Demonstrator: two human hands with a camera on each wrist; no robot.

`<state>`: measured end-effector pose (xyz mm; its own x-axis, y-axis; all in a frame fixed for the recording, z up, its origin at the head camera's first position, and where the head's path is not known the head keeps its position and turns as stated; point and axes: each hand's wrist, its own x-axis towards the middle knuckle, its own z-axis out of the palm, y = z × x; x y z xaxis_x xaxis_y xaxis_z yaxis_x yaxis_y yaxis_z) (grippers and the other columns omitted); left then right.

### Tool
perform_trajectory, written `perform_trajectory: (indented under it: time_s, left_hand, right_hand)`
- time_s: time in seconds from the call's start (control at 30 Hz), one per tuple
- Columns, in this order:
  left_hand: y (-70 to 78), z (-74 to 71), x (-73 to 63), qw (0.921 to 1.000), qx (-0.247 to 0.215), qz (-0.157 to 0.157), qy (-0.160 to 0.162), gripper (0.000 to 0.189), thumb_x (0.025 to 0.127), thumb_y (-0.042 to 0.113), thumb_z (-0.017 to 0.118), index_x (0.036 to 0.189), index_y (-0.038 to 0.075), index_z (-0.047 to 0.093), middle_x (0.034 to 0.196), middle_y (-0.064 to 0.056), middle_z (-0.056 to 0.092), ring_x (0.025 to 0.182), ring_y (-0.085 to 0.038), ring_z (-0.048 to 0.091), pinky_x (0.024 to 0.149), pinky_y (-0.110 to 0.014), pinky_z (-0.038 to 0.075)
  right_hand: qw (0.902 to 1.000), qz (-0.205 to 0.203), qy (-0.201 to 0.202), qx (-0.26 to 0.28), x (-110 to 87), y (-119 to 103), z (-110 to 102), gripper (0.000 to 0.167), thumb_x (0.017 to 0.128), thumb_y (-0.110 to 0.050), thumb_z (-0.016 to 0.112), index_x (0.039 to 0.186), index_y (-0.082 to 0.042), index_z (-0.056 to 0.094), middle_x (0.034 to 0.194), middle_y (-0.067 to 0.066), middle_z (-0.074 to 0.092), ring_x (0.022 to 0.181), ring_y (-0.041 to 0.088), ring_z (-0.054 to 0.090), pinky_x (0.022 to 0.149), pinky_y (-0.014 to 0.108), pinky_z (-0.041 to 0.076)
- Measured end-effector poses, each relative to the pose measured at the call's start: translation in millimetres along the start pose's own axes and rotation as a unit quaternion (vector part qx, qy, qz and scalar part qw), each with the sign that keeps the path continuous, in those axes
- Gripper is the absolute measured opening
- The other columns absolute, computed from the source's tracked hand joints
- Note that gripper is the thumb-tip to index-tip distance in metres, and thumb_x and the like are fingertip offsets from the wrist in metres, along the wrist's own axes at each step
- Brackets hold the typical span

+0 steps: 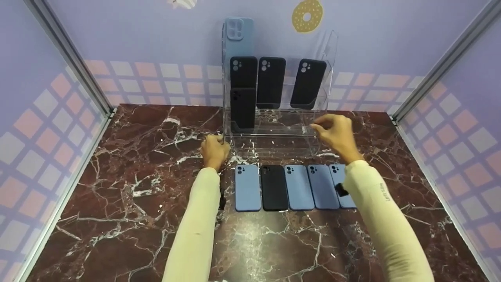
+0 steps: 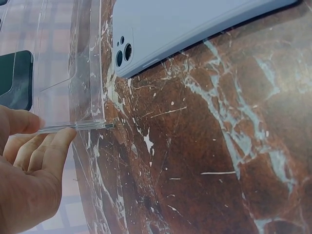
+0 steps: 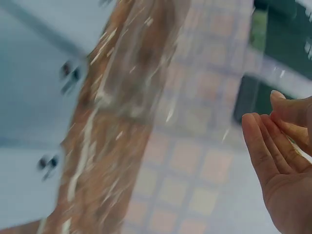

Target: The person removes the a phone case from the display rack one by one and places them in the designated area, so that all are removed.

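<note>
A clear acrylic display stand (image 1: 274, 131) stands against the back wall. My left hand (image 1: 215, 150) pinches its left side edge between thumb and fingers, as the left wrist view shows. My right hand (image 1: 336, 133) is by the stand's right side, fingers nearly straight and thumb close to them, with nothing seen in its grasp. The stand holds a light blue phone case (image 1: 245, 43) at the top left, three black phone cases (image 1: 271, 83) in a row below, and another black phone case (image 1: 243, 109) on a lower tier. The right wrist view is blurred.
In front of the stand lies a row of phone cases: a light blue case (image 1: 247, 188), a black case (image 1: 274, 188), another light blue one, a darker blue case (image 1: 323, 187) and a light blue one partly behind my right sleeve (image 1: 375, 196). Patterned panels enclose the marbled table (image 1: 148, 227).
</note>
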<state>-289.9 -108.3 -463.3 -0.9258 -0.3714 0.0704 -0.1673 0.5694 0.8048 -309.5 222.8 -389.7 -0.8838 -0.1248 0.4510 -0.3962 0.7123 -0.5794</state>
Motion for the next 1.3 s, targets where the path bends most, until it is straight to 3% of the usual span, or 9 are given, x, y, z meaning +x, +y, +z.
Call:
perform_trajectory:
  time_s: [0.2, 0.43, 0.67, 0.9, 1.0, 1.17, 1.3]
  left_hand:
    - [0.2, 0.2, -1.5, 0.9999, -0.006, 0.012, 0.006, 0.030, 0.080, 0.004, 0.063, 0.104, 0.008, 0.081, 0.108, -0.014, 0.075, 0.105, -0.039, 0.067, 0.095, -0.051, 0.047]
    - [0.2, -1.2, -1.1, 1.0000, 0.002, 0.007, 0.006, 0.031, 0.080, 0.005, 0.064, 0.106, 0.008, 0.080, 0.109, -0.014, 0.075, 0.104, -0.039, 0.068, 0.095, -0.050, 0.047]
    - [1.8, -1.6, 0.3, 1.0000, 0.006, -0.003, -0.005, 0.029, 0.082, 0.006, 0.064, 0.105, 0.009, 0.081, 0.116, -0.015, 0.073, 0.112, -0.040, 0.065, 0.099, -0.050, 0.045]
    - [0.4, -0.6, 1.4, 0.9999, 0.011, 0.013, 0.004, 0.025, 0.081, 0.005, 0.063, 0.098, 0.006, 0.081, 0.112, -0.015, 0.074, 0.111, -0.041, 0.066, 0.099, -0.053, 0.043]
    - [-1.6, -0.3, 0.8, 0.9998, 0.011, 0.016, 0.003, 0.026, 0.081, 0.005, 0.064, 0.101, 0.005, 0.080, 0.113, -0.016, 0.074, 0.110, -0.040, 0.066, 0.099, -0.053, 0.043]
    - [-2.1, -0.7, -0.7, 0.9995, 0.013, 0.029, 0.006, 0.014, 0.080, 0.004, 0.063, 0.084, 0.002, 0.076, 0.096, -0.017, 0.073, 0.094, -0.040, 0.065, 0.093, -0.052, 0.046]
    - [-2.5, -1.3, -1.0, 0.9996, 0.017, 0.024, 0.005, 0.019, 0.080, 0.004, 0.064, 0.092, 0.003, 0.079, 0.104, -0.017, 0.074, 0.100, -0.040, 0.067, 0.094, -0.052, 0.046]
  right_hand:
    - [0.9989, -0.013, -0.042, 0.016, 15.3, -42, 25, 0.021, 0.086, -0.010, 0.080, 0.100, 0.005, 0.075, 0.098, 0.019, 0.075, 0.083, 0.029, 0.073, 0.078, 0.038, 0.058]
    - [0.9958, -0.054, -0.074, -0.002, 33.6, -82, 53, 0.038, 0.088, -0.011, 0.078, 0.120, 0.006, 0.068, 0.117, 0.021, 0.070, 0.099, 0.033, 0.069, 0.092, 0.040, 0.054]
    - [0.9862, -0.111, -0.119, -0.033, 46.2, -100, 71, 0.062, 0.092, -0.012, 0.073, 0.147, 0.003, 0.047, 0.153, 0.017, 0.046, 0.142, 0.031, 0.042, 0.120, 0.036, 0.026]
    - [0.9763, -0.127, -0.163, -0.065, 54.6, -111, 82, 0.074, 0.097, -0.012, 0.067, 0.158, 0.000, 0.027, 0.167, 0.014, 0.021, 0.154, 0.029, 0.019, 0.123, 0.033, 0.012]
    - [0.9730, -0.122, -0.182, -0.074, 57.3, -114, 86, 0.074, 0.099, -0.012, 0.064, 0.159, -0.001, 0.023, 0.168, 0.014, 0.018, 0.154, 0.029, 0.016, 0.123, 0.034, 0.011]
    - [0.9682, -0.096, -0.217, -0.080, 61.0, -119, 87, 0.074, 0.101, -0.012, 0.060, 0.161, -0.004, 0.018, 0.169, 0.011, 0.013, 0.155, 0.027, 0.011, 0.124, 0.035, 0.009]
    - [0.9648, -0.082, -0.235, -0.084, 65.2, -121, 88, 0.074, 0.101, -0.010, 0.058, 0.161, -0.004, 0.017, 0.169, 0.011, 0.013, 0.155, 0.027, 0.010, 0.124, 0.037, 0.009]
